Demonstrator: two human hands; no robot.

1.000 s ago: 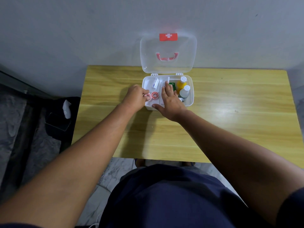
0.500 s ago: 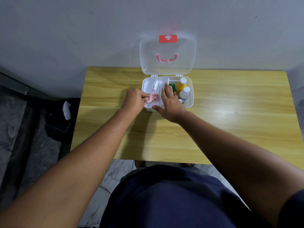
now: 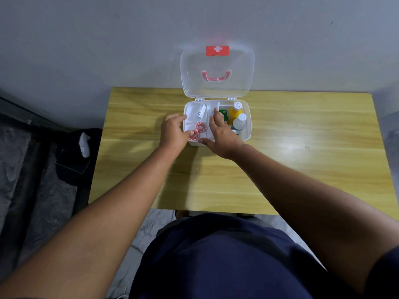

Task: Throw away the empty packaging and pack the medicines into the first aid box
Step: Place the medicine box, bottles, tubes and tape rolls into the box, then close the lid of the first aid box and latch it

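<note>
The white first aid box (image 3: 247, 126) stands open at the table's far edge, its clear lid (image 3: 217, 87) upright against the wall. A white inner tray (image 3: 191, 110) covers the box's left half and holds a small tube (image 3: 200, 112) and two red tape rolls (image 3: 200, 126). A yellow bottle (image 3: 235, 112), a white-capped bottle (image 3: 239, 123) and a green packet (image 3: 223, 114) sit in the right half. My left hand (image 3: 173, 131) grips the tray's left edge, thumb on the nearer roll. My right hand (image 3: 220, 132) holds the tray's right side, thumb on the front rim.
The yellow wooden table (image 3: 302, 160) stretches bare to the right and towards me. A dark bin or bag (image 3: 73, 156) with a white object (image 3: 84, 143) in it sits on the floor to the left of the table. A grey wall rises right behind the box.
My left hand's fingers have shifted slightly outward over the tray's left edge. My right hand stays on the tray. The box and its contents are unmoved.
</note>
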